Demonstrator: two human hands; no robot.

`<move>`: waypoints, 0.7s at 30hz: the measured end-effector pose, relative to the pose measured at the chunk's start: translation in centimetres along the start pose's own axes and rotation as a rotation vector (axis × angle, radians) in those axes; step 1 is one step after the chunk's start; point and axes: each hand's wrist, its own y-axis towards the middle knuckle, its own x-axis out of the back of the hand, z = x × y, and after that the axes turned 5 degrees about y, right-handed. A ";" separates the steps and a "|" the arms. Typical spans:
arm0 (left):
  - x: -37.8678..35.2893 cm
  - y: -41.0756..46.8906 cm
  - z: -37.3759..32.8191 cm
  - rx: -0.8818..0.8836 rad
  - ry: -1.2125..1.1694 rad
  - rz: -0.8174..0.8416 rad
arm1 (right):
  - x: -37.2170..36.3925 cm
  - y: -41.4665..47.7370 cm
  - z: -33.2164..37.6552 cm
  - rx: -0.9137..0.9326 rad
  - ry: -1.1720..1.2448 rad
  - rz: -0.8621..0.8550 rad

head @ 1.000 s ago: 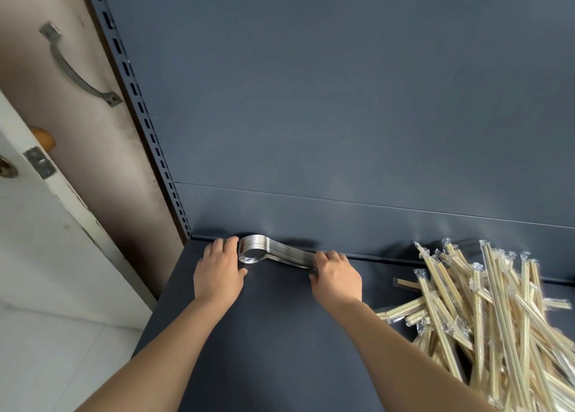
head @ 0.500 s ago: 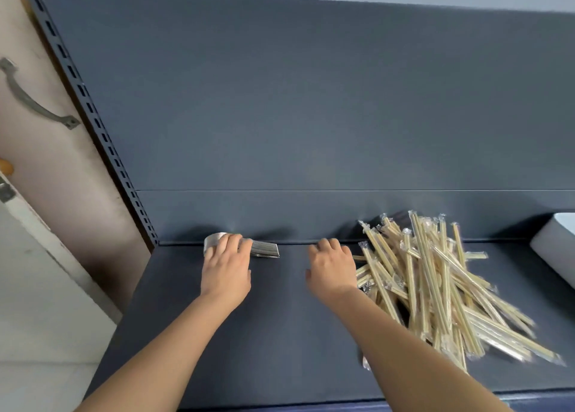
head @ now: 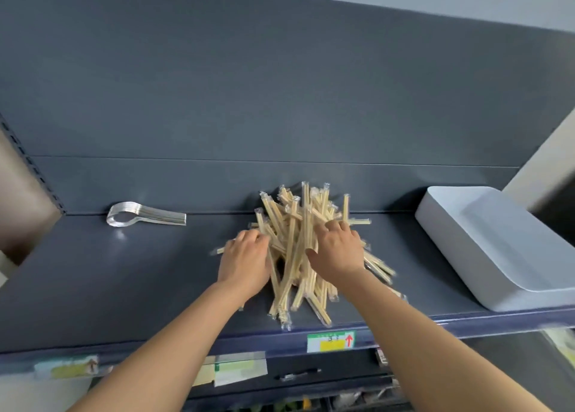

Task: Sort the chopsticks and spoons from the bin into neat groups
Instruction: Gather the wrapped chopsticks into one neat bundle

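A loose heap of wrapped wooden chopsticks (head: 294, 234) lies mid-shelf on the dark grey shelf (head: 124, 281). My left hand (head: 244, 262) presses against the heap's left side, fingers reaching into the sticks. On top of the heap's right side rests my right hand (head: 337, 250), fingers spread over the sticks. A nested stack of clear plastic spoons (head: 143, 215) lies alone against the back panel at the left, apart from both hands. Whether either hand grips any stick is hidden.
A white empty bin (head: 485, 240) sits tilted at the shelf's right end. Price labels (head: 330, 341) hang along the front edge, with a lower shelf of goods beneath. A slotted upright runs at the far left.
Both hands left the spoon stack and moved right onto the chopstick heap. The view swung right, bringing the white bin into sight. The spoons stay against the back panel.
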 end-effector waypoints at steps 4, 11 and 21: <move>-0.4 1.7 -4.3 0.029 -0.033 0.092 | -0.7 -0.3 -3.7 -0.079 0.080 0.077; -1.4 5.8 -8.5 0.259 -0.048 0.276 | -2.5 1.5 -6.9 -0.127 0.224 0.146; -1.5 9.6 -11.7 0.438 -0.238 0.227 | -3.2 5.2 -9.0 -0.133 0.363 0.138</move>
